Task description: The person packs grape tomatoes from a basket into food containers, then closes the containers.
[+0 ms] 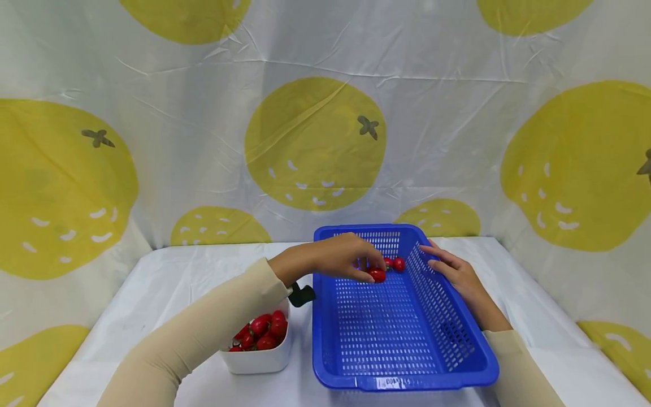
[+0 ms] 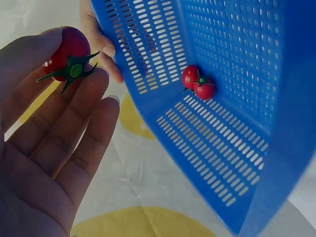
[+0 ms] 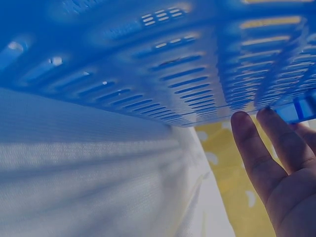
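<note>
My left hand (image 1: 351, 257) is over the far part of the blue plastic basket (image 1: 325, 339), pinching a red cherry tomato (image 2: 69, 52) between thumb and fingers. A green calyx on this tomato faces the left wrist camera. Two more cherry tomatoes (image 2: 204, 89) lie together on the basket's slotted floor, near its far end. At the basket's right side, my right hand (image 1: 460, 277) holds the rim, thumb and a finger laid over it. Other fingers (image 3: 254, 153) reach along the outer wall in the right wrist view.
Left of the basket stands a white square container (image 1: 259, 362) with many red cherry tomatoes (image 1: 261, 328), partly hidden by my left forearm. A dark object (image 1: 301, 295) shows at my left wrist. White cloth covers the table (image 1: 193, 277); a fruit-print curtain (image 1: 437, 141) hangs behind.
</note>
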